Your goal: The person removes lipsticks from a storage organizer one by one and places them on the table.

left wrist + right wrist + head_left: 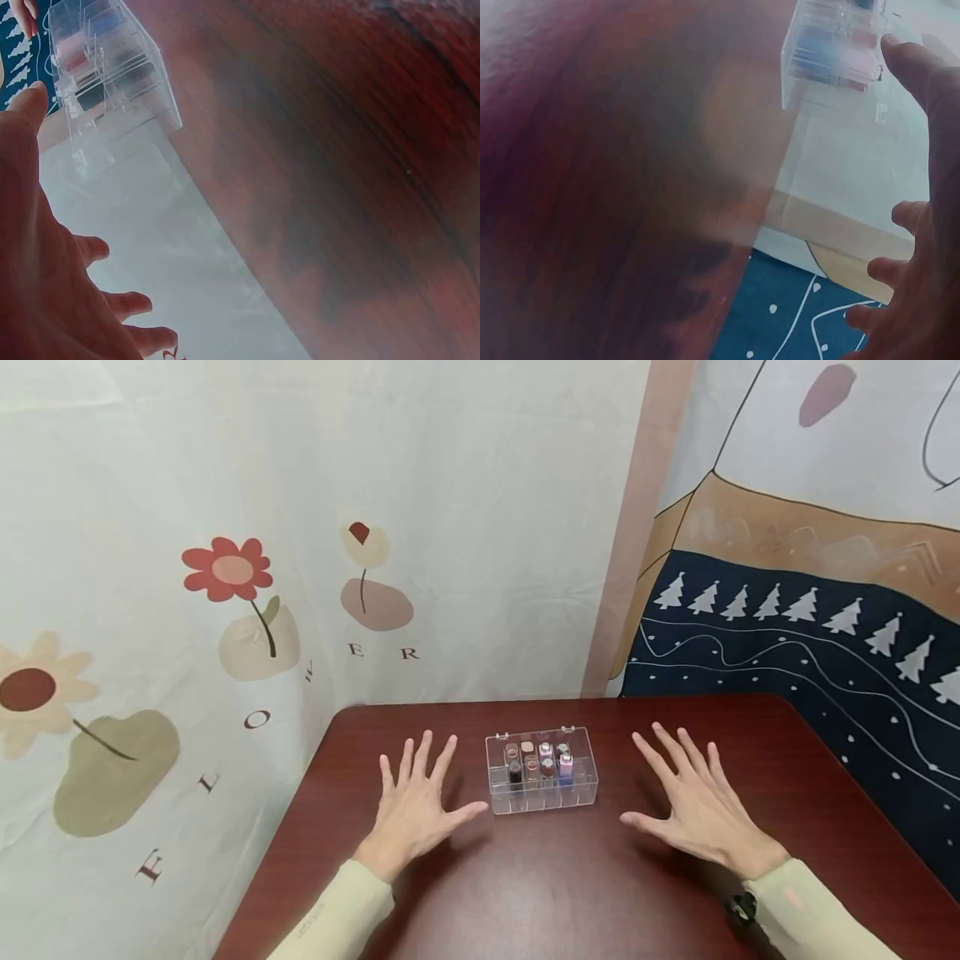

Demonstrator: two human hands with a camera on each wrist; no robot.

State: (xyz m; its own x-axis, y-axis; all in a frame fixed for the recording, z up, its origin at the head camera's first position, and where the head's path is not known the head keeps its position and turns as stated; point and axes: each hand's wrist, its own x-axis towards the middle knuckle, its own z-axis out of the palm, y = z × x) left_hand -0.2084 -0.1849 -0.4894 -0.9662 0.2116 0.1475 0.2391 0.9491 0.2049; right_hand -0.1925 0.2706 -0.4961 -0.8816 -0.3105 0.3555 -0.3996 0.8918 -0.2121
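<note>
A clear plastic box [542, 797] with divided compartments stands on the table between the hands. Several small bottles and tubes [532, 768] are inside it, some dark, some brown, one pink and blue. To its left, my left hand [412, 810] is spread over the table, its thumb tip close to the box's corner. On the other side, my right hand [701, 806] is also spread, a gap away from the box. Neither hand holds anything. Both wrist views show part of the box [112, 82] beyond the thumb, and the right hand [930, 225] has its fingers extended.
The table [540, 885] is dark reddish wood with rounded far corners. Behind it hangs a pale curtain [487, 527] printed with flowers and letters. At the right is a dark blue cloth [750, 647] with white trees. A dark wristband [742, 908] is at the right cuff.
</note>
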